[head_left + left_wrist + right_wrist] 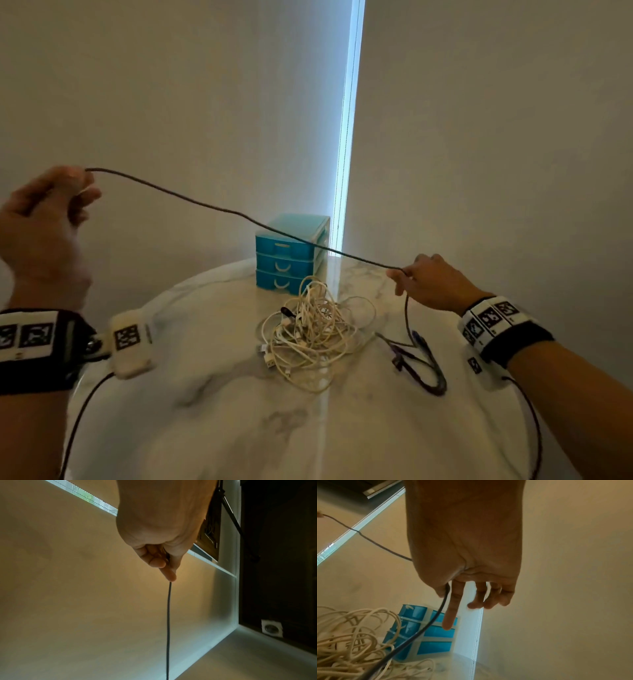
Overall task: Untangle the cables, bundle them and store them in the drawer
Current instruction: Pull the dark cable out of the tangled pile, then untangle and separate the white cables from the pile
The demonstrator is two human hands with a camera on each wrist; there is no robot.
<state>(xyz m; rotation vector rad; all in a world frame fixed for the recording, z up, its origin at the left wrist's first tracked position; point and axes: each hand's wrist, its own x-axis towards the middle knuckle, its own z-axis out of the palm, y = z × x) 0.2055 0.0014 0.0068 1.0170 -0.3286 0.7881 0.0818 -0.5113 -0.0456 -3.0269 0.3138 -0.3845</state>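
Observation:
A dark cable [239, 216] is stretched in the air between both hands. My left hand [65, 192] is raised high at the left and pinches one end of the dark cable [168, 615]. My right hand [404, 274] holds the dark cable [426, 626] between thumb and forefinger above the table's right side, its other fingers loose. Below the right hand the cable drops to the table and ends in a folded purple stretch [421, 363]. A tangle of white cables [315, 332] lies mid-table. Behind it stands a blue three-drawer box [291, 260], its drawers closed.
The round marble table [239, 428] carries everything. A wall and a bright window slit [346, 137] stand behind the drawer box. Thin wires trail from both wrist bands over the table's near edges.

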